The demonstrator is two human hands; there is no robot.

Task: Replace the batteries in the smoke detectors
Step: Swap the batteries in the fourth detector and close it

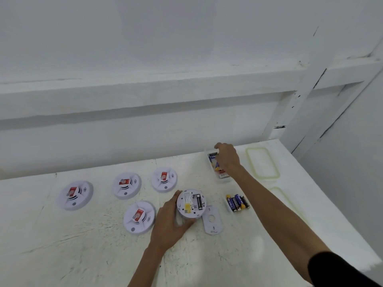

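Detector swap underway: the open detector (191,203) lies face-down on the white table (83,255), dark battery bay facing up. The left hand (167,223) pins it there, fingers (171,204) and thumb curled round its rim. Touching the open detector's right edge is a loose back plate (213,222), and a bit further right there's a little clump of loose batteries (238,203). Off to its left, four closed detectors (139,217) lie face-up with red tags.

Beyond the open detector and to the right, the right hand (227,157) dips into a clear box (224,179) of batteries. Honestly can't tell if those fingers have pinched one yet. A clear lid (262,162) lies further right again.

My guess is the shell is light, hard plastic and will skate on that tabletop, so holding it by the rim makes sense. Cells are small and roll, so pinch one mid-barrel.
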